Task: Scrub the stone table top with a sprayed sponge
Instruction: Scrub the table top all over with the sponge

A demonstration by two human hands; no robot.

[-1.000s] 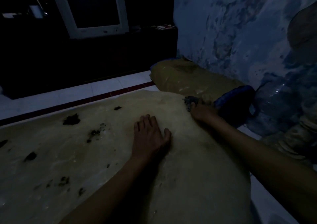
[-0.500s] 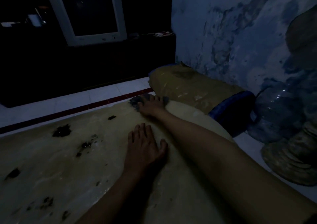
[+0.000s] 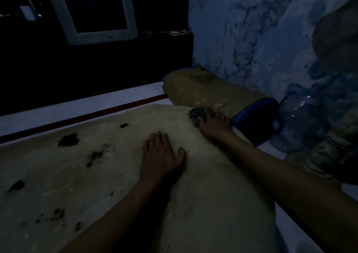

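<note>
The room is dim. A pale stone table top (image 3: 67, 175) fills the lower half of the view, with several dark dirt patches (image 3: 68, 139) on its left part. My right hand (image 3: 214, 125) presses a dark grey sponge (image 3: 196, 115) onto the far right edge of the stone; its fingers cover most of the sponge. My left hand (image 3: 160, 155) lies flat on the stone near the middle, fingers spread, holding nothing.
Beyond the stone lies a tan sack (image 3: 203, 89) against a stained blue wall (image 3: 251, 29). A blue-rimmed object (image 3: 255, 117) and a clear plastic water jug (image 3: 302, 120) stand right of my right hand. A white-framed monitor (image 3: 93, 10) sits on a dark cabinet behind a white tiled floor (image 3: 77, 107).
My right hand has swept the sponge from the far middle edge of the stone back to the right edge. My left hand has stayed flat in place.
</note>
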